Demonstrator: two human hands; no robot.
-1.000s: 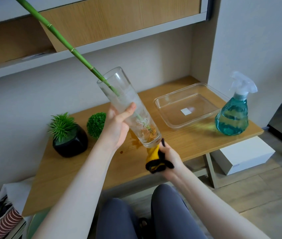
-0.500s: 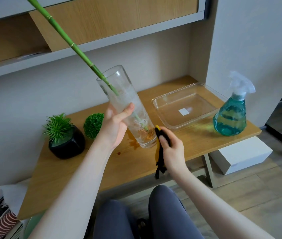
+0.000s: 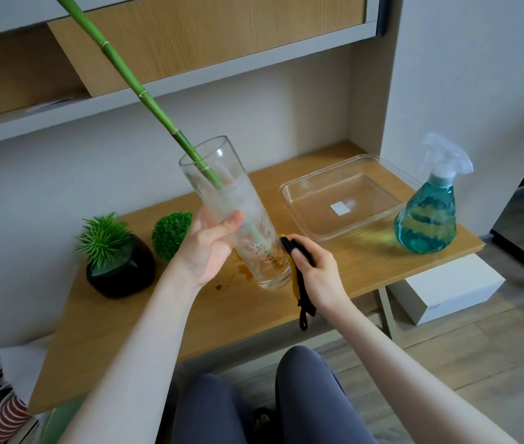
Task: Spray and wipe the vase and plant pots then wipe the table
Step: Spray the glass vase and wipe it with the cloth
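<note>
left hand [image 3: 211, 248] wrapped round tilted glass vase [image 3: 238, 216] with bamboo stalk [image 3: 145, 100] inside; right hand [image 3: 316, 270] pinching yellow-black cloth [image 3: 299, 283] against vase base, over wooden table [image 3: 126, 315]

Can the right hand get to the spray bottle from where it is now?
Probably yes, but not freely: the right hand grips the cloth against the vase. The table between it and the spray bottle looks bare, with the clear tray set further back. It would need to put the cloth down first.
</note>
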